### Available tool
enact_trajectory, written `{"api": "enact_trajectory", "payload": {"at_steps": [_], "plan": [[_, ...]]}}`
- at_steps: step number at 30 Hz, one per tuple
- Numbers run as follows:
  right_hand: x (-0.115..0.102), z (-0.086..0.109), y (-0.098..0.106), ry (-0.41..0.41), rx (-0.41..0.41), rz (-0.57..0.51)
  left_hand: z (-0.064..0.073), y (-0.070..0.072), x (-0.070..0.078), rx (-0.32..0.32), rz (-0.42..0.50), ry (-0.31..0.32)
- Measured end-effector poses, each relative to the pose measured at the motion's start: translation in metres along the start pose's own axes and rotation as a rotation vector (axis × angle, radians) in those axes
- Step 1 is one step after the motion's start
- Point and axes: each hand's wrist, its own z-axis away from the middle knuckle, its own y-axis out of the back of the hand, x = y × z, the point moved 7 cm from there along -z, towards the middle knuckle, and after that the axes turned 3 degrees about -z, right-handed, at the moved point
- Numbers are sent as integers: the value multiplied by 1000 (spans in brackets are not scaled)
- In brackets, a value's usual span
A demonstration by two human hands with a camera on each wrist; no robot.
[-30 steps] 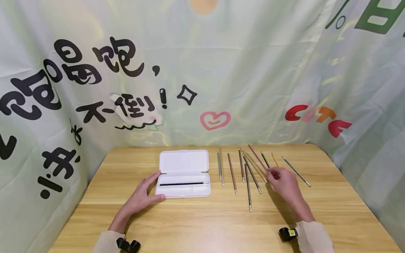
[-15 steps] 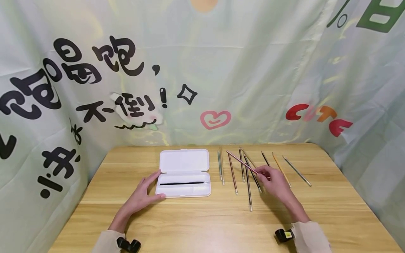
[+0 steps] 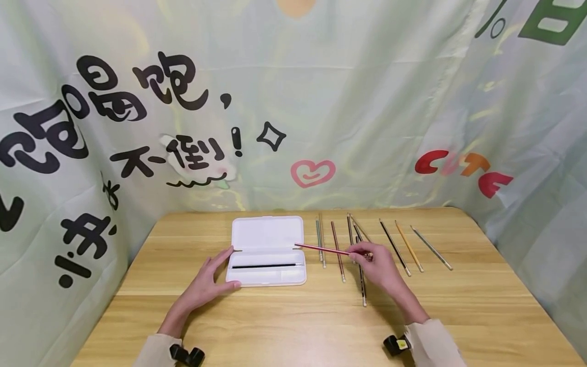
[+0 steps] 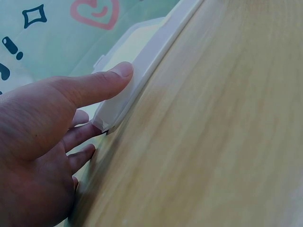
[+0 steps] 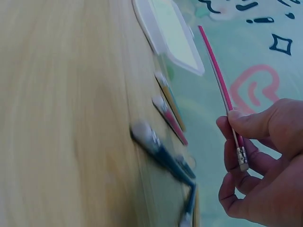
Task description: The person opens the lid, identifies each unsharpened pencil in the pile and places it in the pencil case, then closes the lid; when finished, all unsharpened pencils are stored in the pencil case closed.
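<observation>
An open white pencil case point(image 3: 266, 278) lies on the table with one black pencil point(image 3: 263, 266) inside. My left hand point(image 3: 208, 283) holds the case's left end, thumb over the front corner and fingers along the side. In the left wrist view the thumb point(image 4: 106, 85) presses on the case's near wall point(image 4: 142, 66). My right hand point(image 3: 378, 262) pinches a pinkish-red pencil point(image 3: 323, 248) near its eraser end; its far tip overlaps the case's right edge at the hinge. The right wrist view shows the metal ferrule and eraser below the thumb point(image 5: 251, 124).
Several pencils lie loosely to the case's right, including a dark red pencil point(image 3: 337, 250). Beyond the right hand lie a black pencil point(image 3: 395, 247), a yellow pencil point(image 3: 409, 247) and a grey-green pencil point(image 3: 432, 248). A printed curtain point(image 3: 367, 112) hangs behind the wooden table point(image 3: 293, 331).
My right hand has carried the pinkish-red pencil leftward across the loose pencils, turning it from steep to nearly level, tip toward the case. My left hand has stayed at the case.
</observation>
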Motion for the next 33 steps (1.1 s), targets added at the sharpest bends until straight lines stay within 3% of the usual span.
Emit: {"api": "enact_trajectory", "payload": {"at_steps": [21,33], "plan": [[-42,-32,-76,50,-28,-107,-1,1,1,-1,8,-15],[-53,-45,-119,80,-128,-100,-1,0,-1,-5,13,-15]]}}
